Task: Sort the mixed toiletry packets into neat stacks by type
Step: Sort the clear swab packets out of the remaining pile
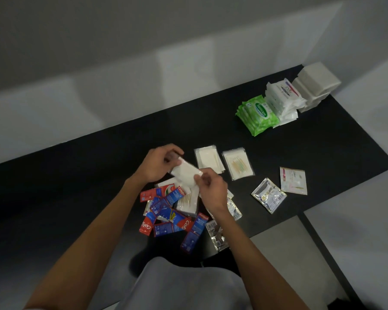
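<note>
Right now your left hand (159, 163) and right hand (211, 191) both pinch one white packet (186, 173), fingers curled on its opposite ends, just above the mixed pile (170, 213) near the table (76, 186) edge. The pile's red-and-blue sachets read "Colgate"; they overlap too much to count. Beyond your hands lie two clear-packet stacks: a plain stack (208, 158) and a swab stack (238, 163). To their right sit one silver sachet (269, 195) and one "Dove" sachet (292, 181). At the far corner stand three stacks: green "Sanicare" packs (259, 115) marked "15", white packs (282, 97) with blurred lettering, and pale pads (316, 86).
</note>
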`<state>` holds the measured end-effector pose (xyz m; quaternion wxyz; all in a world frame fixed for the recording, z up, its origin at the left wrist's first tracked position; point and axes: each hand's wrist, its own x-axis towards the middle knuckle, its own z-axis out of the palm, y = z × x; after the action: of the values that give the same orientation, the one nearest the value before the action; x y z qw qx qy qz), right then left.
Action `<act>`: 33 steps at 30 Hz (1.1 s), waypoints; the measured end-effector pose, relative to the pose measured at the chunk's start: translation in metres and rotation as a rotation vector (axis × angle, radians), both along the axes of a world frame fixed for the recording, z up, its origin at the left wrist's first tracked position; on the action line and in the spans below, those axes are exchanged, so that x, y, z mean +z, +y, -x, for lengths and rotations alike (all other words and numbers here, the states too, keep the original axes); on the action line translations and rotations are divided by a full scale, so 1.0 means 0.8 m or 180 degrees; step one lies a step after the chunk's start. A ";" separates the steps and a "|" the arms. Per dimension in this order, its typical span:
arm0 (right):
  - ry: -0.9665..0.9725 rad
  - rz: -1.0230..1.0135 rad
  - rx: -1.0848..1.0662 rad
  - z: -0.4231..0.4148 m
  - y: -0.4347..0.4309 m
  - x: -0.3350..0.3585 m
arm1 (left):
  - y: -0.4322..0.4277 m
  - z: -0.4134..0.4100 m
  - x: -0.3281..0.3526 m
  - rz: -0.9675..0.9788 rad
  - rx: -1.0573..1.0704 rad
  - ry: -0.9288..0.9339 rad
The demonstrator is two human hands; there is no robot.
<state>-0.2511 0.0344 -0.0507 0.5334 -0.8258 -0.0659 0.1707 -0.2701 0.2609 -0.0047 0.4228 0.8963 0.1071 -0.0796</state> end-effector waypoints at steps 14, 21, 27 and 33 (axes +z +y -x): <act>-0.2693 0.0889 0.0582 0.005 -0.025 0.004 | -0.101 0.014 0.014 0.2558 0.1701 0.0220; -0.1796 0.0243 0.0270 0.016 -0.035 0.007 | -0.096 0.017 0.004 0.2227 0.1624 0.0224; 0.0019 -0.0365 -0.0395 -0.010 -0.040 0.025 | -0.097 0.011 -0.010 0.2121 0.1477 0.0351; 0.0398 -0.0214 -0.0606 -0.033 -0.044 0.006 | -0.102 -0.003 -0.033 0.1568 0.1604 0.0605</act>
<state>-0.2247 -0.0005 -0.0459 0.5777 -0.7977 0.0405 0.1681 -0.2674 0.1792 -0.0315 0.6205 0.7017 0.3410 -0.0793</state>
